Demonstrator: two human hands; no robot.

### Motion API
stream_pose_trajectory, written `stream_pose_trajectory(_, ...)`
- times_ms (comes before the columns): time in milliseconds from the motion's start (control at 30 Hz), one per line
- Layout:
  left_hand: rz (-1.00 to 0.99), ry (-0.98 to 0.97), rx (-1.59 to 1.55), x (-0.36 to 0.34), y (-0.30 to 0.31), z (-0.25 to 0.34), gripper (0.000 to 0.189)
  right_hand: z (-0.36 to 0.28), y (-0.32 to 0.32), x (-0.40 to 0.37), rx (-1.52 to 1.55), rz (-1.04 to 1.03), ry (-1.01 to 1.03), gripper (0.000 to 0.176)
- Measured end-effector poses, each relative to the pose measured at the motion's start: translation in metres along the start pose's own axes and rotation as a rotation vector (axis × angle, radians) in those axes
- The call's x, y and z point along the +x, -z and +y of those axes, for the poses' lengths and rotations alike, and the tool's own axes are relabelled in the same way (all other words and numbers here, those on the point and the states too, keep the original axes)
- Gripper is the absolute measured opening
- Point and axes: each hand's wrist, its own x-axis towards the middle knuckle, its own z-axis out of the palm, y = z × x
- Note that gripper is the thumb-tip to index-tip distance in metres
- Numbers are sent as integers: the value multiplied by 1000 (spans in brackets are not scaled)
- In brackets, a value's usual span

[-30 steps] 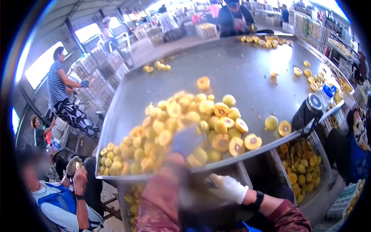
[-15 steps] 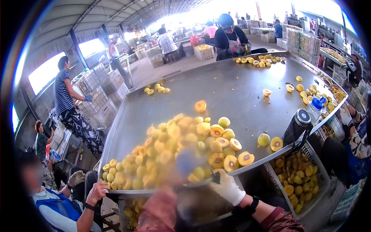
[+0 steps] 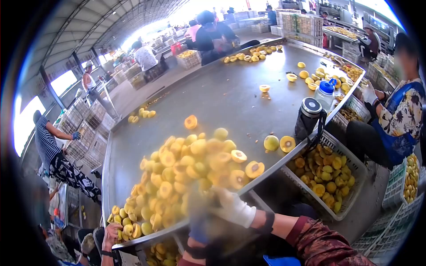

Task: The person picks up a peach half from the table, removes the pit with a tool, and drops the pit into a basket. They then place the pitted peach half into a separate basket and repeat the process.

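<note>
A heap of yellow peaches (image 3: 166, 188), many cut in half with the pit side showing, lies against the near edge of the metal table (image 3: 173, 106). My left hand (image 3: 198, 217), in a blurred blue glove, is in front of the heap at the table's rim; motion smears its fingers. Close beside it, my right hand (image 3: 233, 207) wears a white glove and reaches over the rim at the heap's near right side. Its fingertips are blurred, and I cannot make out anything in them. One peach half (image 3: 254, 169) lies cut side up just beyond my right hand.
A dark flask (image 3: 309, 117) and a blue-capped bottle (image 3: 326, 94) stand at the right rim. Below is a crate of peaches (image 3: 326, 175). Co-workers sit right and across; another person's hand (image 3: 111, 235) grips the table's near left corner.
The view has turned, so the table and heap sit further left and the right-hand co-worker shows more fully. My hands have drawn closer together at the rim.
</note>
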Motion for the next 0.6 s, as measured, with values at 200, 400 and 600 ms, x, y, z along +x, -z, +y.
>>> stream_pose_trajectory(200, 204, 204, -432, -28, 9, -29, 26, 17, 3, 12, 216, 37, -112, 51)
stream_pose_trajectory(400, 201, 469, -971, -29, -2, -27, 36, 44, -35, 17, -98, 130, 25, 40)
stream_pose_trajectory(600, 341, 674, -1195, -40, -8, -68, 52, 34, -23, 19, -109, 157, 110, 35)
